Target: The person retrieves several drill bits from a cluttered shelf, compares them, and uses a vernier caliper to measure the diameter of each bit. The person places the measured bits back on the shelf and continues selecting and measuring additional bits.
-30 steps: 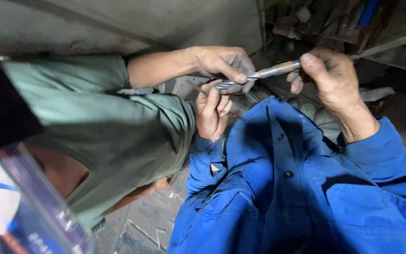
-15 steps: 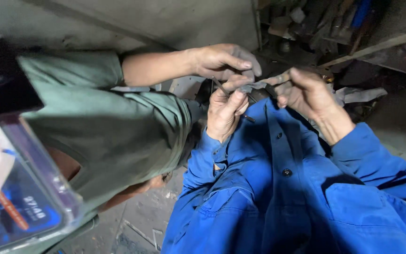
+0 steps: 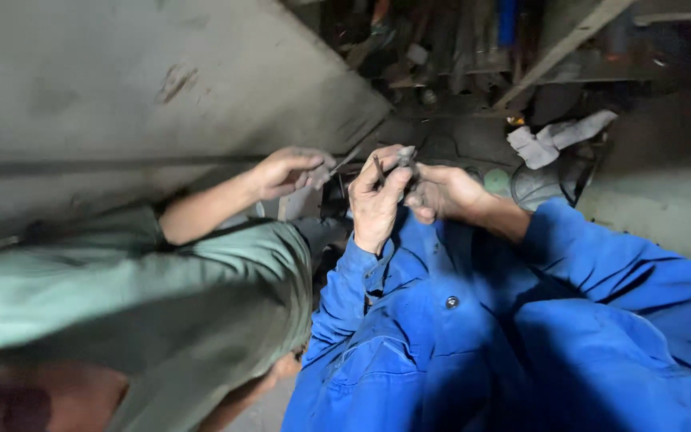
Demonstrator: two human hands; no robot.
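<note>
Bright blue work jacket [image 3: 521,344] — buttoned, long-sleeved.

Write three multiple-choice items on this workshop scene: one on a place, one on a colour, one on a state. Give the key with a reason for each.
1. Where does the crumpled white rag lie?
A. upper right, beyond the hands
B. on the blue sleeve
C. in the co-worker's hand

2. What colour are the long work-jacket sleeves on the person's own arms?
A. green
B. blue
C. grey

3. How do the person's left hand and right hand stand?
A. far apart, flat on the floor
B. hanging empty at the sides
C. close together, fingers pinched round a small dark metal piece

Key: 1 A, the rag sits on the floor by the dark clutter. 2 B, both sleeves are bright blue; the green short sleeve belongs to the co-worker. 3 C, both hands meet at the piece, which is too small to identify.
</note>
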